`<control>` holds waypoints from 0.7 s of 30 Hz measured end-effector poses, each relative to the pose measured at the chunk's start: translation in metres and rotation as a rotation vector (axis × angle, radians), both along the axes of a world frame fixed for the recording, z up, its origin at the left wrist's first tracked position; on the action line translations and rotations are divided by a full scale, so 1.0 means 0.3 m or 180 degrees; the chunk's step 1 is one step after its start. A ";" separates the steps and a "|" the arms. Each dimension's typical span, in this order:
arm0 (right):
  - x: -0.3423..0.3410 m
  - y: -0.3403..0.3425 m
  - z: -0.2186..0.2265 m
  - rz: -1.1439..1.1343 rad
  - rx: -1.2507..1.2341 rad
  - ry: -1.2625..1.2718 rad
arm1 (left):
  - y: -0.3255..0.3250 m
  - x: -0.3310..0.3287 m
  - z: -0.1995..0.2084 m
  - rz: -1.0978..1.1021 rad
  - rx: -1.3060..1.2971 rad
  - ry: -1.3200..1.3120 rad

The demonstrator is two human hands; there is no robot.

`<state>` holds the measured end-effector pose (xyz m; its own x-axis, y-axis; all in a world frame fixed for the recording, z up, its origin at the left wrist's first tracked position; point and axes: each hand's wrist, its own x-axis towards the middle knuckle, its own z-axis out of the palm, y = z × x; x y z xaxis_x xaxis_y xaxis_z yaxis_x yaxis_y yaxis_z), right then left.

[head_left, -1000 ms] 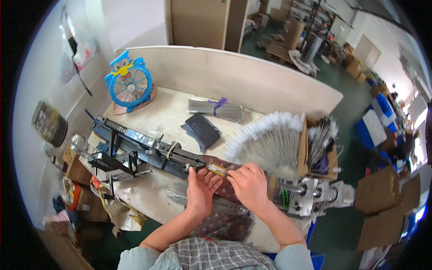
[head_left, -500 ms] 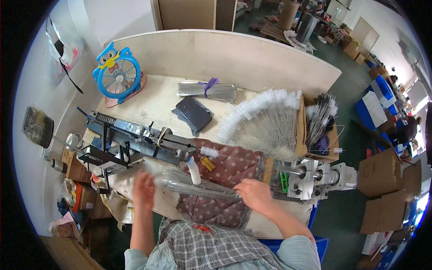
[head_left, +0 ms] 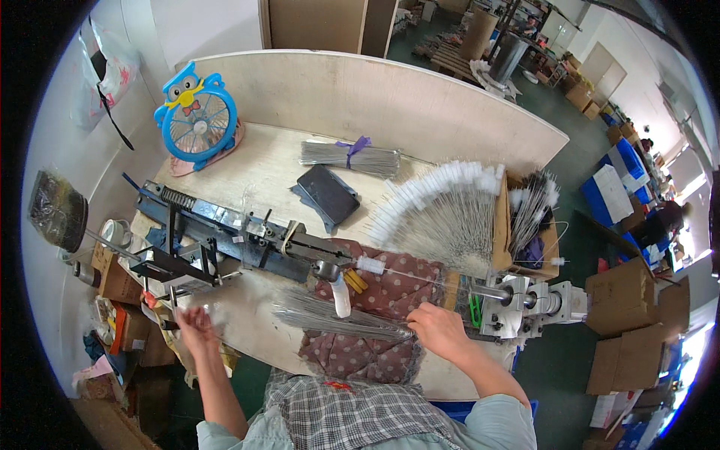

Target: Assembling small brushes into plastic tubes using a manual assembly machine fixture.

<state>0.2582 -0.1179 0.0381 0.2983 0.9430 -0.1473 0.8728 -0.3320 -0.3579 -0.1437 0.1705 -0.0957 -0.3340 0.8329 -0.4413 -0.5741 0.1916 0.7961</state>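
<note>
R hand pinches the wire bundle fanned on the dotted cloth; L hand, fingers loosely curled, sits off the cloth's left. Imo keep ends squared, grip light.

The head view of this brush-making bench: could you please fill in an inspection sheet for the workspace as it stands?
Surface: pale wooden bench with a curved back wall, partly covered by a dotted cloth.
Job's things: a bundle of thin wires lies on the cloth; a fan of white-tipped brushes behind it.
Clutter: blue owl-shaped fan, dark flat pouch, tied wire bundle, box of brushes.
Grippers: right hand pinches the wires' end; left hand is at the bench's left edge by the metal machine, grip unclear.
Cables: nothing seen.
Surroundings: cardboard boxes on a green floor.
</note>
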 end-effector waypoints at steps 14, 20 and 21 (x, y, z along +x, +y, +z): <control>0.007 -0.040 -0.033 0.0062 0.0203 -0.0162 | -0.503 0.888 0.596 -0.3530 -0.0700 -0.1197; -0.004 -0.038 0.095 0.0002 0.0161 -0.0614 | -0.390 0.670 0.599 -0.3488 -0.0632 -0.1935; 0.016 -0.041 0.140 0.0019 0.0027 -0.0833 | -0.407 0.660 0.591 -0.3792 -0.0717 -0.1568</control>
